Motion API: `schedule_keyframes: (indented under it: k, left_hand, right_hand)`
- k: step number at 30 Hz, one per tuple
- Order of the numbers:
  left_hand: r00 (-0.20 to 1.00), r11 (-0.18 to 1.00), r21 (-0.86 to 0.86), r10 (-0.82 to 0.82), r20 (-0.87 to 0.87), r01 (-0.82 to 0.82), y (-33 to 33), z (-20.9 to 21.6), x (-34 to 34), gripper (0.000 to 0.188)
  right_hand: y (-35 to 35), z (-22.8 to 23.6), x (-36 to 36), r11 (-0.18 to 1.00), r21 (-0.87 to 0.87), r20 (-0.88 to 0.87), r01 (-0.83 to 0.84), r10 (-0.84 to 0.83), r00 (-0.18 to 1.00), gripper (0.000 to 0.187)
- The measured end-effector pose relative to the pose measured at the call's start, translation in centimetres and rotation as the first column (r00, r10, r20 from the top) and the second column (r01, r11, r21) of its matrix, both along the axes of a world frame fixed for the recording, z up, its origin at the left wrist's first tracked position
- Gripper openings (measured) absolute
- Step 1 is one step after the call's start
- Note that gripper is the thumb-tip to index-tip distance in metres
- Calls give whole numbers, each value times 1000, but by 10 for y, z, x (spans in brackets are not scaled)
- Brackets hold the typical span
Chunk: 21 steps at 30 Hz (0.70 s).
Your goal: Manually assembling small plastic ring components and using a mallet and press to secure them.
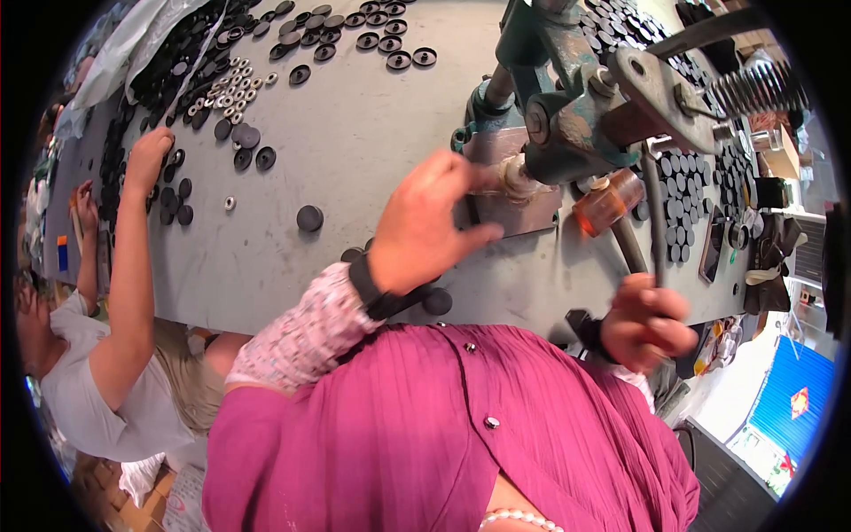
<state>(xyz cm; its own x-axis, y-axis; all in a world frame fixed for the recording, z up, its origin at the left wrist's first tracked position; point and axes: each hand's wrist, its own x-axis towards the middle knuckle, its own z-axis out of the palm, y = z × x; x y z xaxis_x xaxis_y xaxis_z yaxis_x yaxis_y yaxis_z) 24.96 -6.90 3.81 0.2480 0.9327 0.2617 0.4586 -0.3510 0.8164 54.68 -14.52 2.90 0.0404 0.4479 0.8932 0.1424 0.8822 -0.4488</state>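
Observation:
My left hand (424, 226) reaches toward the die of a green hand press (554, 124), with thumb and fingers apart and nothing visible between them. The fingertips are slightly blurred beside the pale round piece (514, 180) under the ram. On the right, my right hand (651, 321) curls its fingers round the lower end of the press's thin metal lever (657, 222). An orange translucent cylinder (607, 204) with a rod below it sits beside the lever. A black round cap (309, 218) lies on the grey table (372, 115), left of my left hand.
Several black caps (390, 43) and pale metal rings (238, 87) are spread at the far left. More black discs (681, 199) stand in rows right of the press. A phone (712, 244) lies near the right edge. A co-worker's hand (151, 155) touches the parts at left.

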Motion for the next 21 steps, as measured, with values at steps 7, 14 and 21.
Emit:
schedule_keyframes:
  k: [7,14,21]
  left_hand:
    - [798,849,-68,-517,-310,524,-49,-8,-54,48]
    - [727,773,-41,-613,-310,634,-44,-4,-59,45]
    - [942,943,20,-329,-70,331,-22,-16,-28,47]
  right_hand:
    - [-11,16,8,981,-169,-25,-96,94,995,45]
    - [17,101,19,977,-162,17,-139,143,990,54]
    - [25,128,16,947,-252,-49,-198,192,980,59]
